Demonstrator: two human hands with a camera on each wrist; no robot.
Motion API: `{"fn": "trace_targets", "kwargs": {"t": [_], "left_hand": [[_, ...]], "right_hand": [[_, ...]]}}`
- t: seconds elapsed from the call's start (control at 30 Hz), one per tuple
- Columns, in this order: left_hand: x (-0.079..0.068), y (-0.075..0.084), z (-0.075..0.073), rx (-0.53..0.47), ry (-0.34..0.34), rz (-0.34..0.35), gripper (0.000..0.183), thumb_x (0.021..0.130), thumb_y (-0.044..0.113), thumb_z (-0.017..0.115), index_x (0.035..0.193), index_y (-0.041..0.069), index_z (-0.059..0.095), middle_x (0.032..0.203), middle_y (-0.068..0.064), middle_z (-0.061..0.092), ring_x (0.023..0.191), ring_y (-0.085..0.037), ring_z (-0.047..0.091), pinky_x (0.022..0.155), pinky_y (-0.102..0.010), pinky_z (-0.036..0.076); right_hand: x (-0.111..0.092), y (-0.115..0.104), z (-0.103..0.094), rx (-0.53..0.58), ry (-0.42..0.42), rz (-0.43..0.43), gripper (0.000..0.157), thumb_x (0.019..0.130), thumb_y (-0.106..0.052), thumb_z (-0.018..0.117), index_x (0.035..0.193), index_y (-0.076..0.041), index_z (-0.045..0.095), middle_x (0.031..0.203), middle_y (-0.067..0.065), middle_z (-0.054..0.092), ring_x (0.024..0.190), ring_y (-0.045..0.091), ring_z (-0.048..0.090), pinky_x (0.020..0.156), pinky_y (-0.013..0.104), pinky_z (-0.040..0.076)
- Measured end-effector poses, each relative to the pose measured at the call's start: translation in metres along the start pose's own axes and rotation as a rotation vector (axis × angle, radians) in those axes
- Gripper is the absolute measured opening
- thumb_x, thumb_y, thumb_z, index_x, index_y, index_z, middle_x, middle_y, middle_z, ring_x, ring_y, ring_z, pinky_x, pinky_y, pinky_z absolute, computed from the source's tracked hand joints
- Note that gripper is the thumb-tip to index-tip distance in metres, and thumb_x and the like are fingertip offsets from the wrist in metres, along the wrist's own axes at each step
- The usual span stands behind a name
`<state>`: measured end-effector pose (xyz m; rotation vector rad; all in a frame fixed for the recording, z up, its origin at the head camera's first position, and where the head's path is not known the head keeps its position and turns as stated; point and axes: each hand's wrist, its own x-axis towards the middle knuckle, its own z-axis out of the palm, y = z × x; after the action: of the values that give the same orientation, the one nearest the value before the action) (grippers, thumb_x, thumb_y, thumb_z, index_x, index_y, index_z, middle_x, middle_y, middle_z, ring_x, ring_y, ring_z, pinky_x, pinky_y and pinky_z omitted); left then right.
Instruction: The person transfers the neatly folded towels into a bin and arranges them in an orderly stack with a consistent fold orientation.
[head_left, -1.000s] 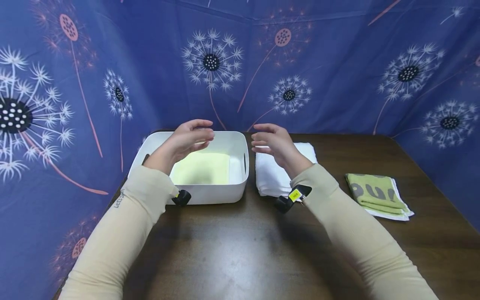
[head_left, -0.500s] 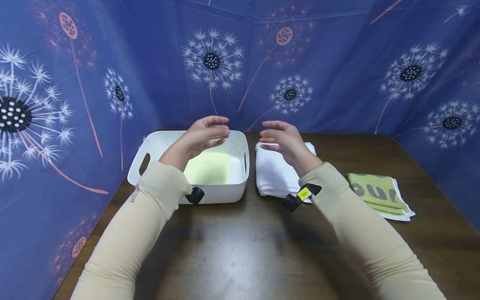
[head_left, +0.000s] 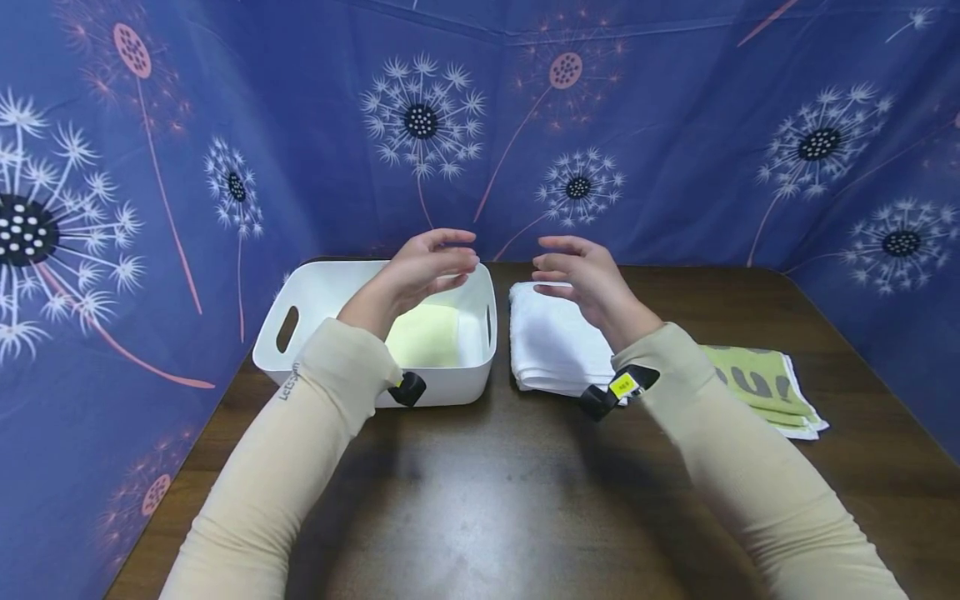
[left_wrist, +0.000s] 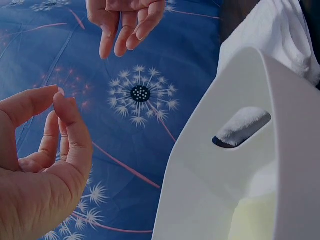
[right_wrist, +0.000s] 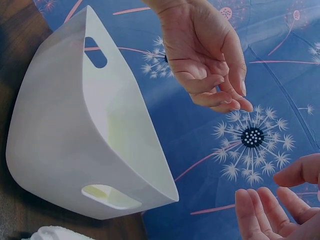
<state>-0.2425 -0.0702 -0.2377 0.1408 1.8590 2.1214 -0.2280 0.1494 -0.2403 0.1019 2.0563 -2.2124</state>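
Note:
My left hand hovers above the right half of a white plastic bin, its fingers loosely bent and nothing held. In the left wrist view the left hand shows thumb and fingertip close together around bare air. My right hand is raised over a folded white towel, fingers relaxed and holding nothing. Both palms face each other with a gap between. Inside the bin lies something pale yellow and flat; the left forearm hides part of it.
A folded green towel with grey lettering and a white edge lies on the right of the dark wooden table, partly behind the right sleeve. Blue dandelion-print fabric hangs along the back and sides. The bin has oval handle holes.
Both hands have drifted to the right and slightly up, the left one from the bin's middle toward its right side. Bin and towels have stayed in place.

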Motion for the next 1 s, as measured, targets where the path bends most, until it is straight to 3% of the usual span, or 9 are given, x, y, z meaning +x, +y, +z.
{"fn": "trace_targets", "kwargs": {"t": [0.33,0.53,1.0], "left_hand": [[0.002,-0.001,0.012,-0.017,-0.008,0.000,0.040,0.088,-0.004,0.058,0.127,0.001,0.049,0.105,-0.011,0.054,0.098,-0.026,0.055,0.094,-0.037,0.044],[0.005,-0.003,0.018,-0.042,-0.021,0.004,0.040,0.088,-0.006,0.057,0.126,0.001,0.050,0.105,-0.013,0.055,0.094,-0.023,0.057,0.097,-0.041,0.041],[0.008,-0.004,0.035,-0.013,-0.062,-0.005,0.039,0.088,-0.004,0.058,0.127,0.002,0.050,0.111,-0.015,0.056,0.092,-0.020,0.058,0.091,-0.035,0.045]], "right_hand": [[-0.003,-0.004,-0.012,0.012,0.017,0.005,0.044,0.090,-0.003,0.058,0.132,-0.002,0.047,0.109,0.016,0.056,0.074,0.019,0.064,0.074,0.034,0.054],[-0.004,-0.005,-0.020,-0.004,0.034,0.011,0.043,0.091,-0.004,0.057,0.133,-0.004,0.047,0.107,0.014,0.057,0.076,0.019,0.064,0.073,0.033,0.054],[-0.011,-0.012,-0.037,-0.031,0.055,0.000,0.046,0.091,-0.007,0.058,0.135,-0.005,0.045,0.102,0.009,0.059,0.075,0.016,0.065,0.075,0.033,0.054]]}}
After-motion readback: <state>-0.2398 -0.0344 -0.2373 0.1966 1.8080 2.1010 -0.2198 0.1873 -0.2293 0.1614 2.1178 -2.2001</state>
